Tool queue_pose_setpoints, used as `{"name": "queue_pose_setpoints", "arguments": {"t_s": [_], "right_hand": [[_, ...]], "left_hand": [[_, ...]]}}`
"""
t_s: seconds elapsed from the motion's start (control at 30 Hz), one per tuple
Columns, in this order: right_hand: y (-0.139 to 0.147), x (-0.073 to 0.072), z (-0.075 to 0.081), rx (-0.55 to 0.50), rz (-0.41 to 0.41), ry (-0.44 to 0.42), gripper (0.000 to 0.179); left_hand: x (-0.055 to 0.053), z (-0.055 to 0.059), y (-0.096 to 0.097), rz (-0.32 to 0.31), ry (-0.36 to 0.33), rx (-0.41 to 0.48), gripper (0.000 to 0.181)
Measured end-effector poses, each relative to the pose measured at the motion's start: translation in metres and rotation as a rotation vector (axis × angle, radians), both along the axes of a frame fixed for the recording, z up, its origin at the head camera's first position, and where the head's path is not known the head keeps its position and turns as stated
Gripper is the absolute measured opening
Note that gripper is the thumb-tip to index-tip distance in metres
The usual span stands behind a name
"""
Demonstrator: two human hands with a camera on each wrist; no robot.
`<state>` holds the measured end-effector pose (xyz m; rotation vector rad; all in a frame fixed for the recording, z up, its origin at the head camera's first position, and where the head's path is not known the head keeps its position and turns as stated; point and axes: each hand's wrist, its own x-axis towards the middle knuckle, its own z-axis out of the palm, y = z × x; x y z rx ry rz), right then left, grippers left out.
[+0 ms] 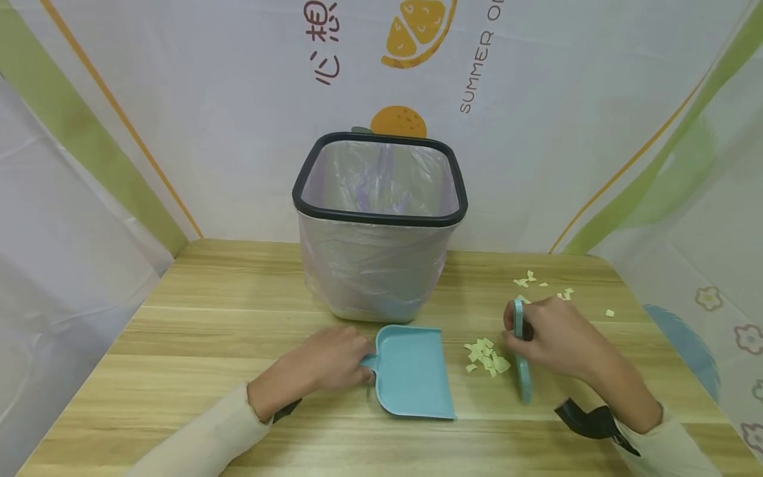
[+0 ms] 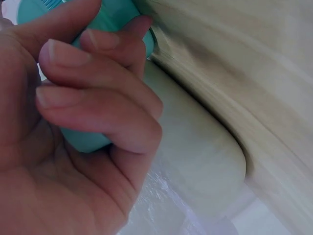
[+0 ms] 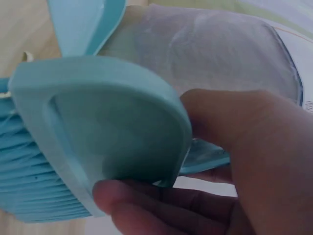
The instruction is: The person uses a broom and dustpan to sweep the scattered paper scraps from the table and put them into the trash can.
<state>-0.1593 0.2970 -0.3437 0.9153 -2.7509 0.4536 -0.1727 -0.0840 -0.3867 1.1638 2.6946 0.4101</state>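
Observation:
My left hand grips the short handle of a light blue dustpan, which lies flat on the table with its open edge toward the right. In the left wrist view the fingers curl round the teal handle. With my right hand I hold a small blue hand brush on edge, its bristles showing in the right wrist view. Between brush and dustpan lies a heap of pale yellow paper scraps. More scraps are scattered beyond the right hand.
A bin with a black rim and a clear liner stands upright behind the dustpan. The wooden table runs up to a printed white cloth at the back, with cloth at both sides too. A black strap sits by the right wrist.

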Motion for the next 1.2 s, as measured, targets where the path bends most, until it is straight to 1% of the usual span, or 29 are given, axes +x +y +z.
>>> {"name": "queue_pose_setpoints", "arguments": {"t_s": [0.13, 0.23, 0.4, 0.47, 0.5, 0.6, 0.7, 0.77, 0.87, 1.03, 1.13, 1.2], "right_hand": [[-0.006, -0.004, -0.008, -0.01, -0.008, 0.008, 0.02], [-0.011, -0.006, -0.011, -0.025, -0.021, 0.017, 0.018], [-0.017, -0.007, -0.008, -0.057, -0.036, 0.045, 0.008], [-0.017, -0.008, -0.005, -0.072, -0.028, 0.064, 0.005], [-0.017, -0.009, -0.004, -0.08, -0.016, 0.074, 0.006], [-0.015, -0.012, 0.001, -0.093, 0.049, 0.118, 0.017], [-0.014, -0.016, 0.001, -0.089, 0.155, 0.148, 0.031], [-0.014, -0.019, 0.0, -0.071, 0.224, 0.159, 0.036], [-0.014, -0.02, -0.004, -0.047, 0.306, 0.121, 0.041], [-0.01, -0.017, -0.009, -0.053, 0.381, 0.02, 0.05], [-0.007, -0.016, -0.008, -0.071, 0.436, -0.001, 0.054], [-0.005, -0.015, -0.006, -0.078, 0.46, 0.0, 0.057]], "left_hand": [[0.0, 0.001, 0.0, 0.011, -0.007, -0.014, 0.026], [-0.001, 0.001, 0.0, 0.016, -0.011, -0.022, 0.025], [0.0, 0.002, 0.0, 0.017, -0.012, -0.023, 0.024], [0.0, 0.003, 0.0, 0.016, -0.013, -0.023, 0.024], [0.0, 0.003, 0.0, 0.016, -0.013, -0.023, 0.024], [0.0, 0.003, 0.0, 0.017, -0.014, -0.024, 0.024], [0.0, 0.002, 0.0, 0.021, -0.013, -0.026, 0.023], [0.0, 0.001, -0.001, 0.022, -0.01, -0.028, 0.023], [0.0, 0.001, -0.001, 0.021, -0.005, -0.032, 0.023], [0.0, 0.001, -0.001, 0.019, -0.003, -0.037, 0.022], [0.0, 0.001, -0.001, 0.018, -0.001, -0.038, 0.021], [0.0, 0.001, -0.001, 0.019, -0.001, -0.038, 0.021]]}}
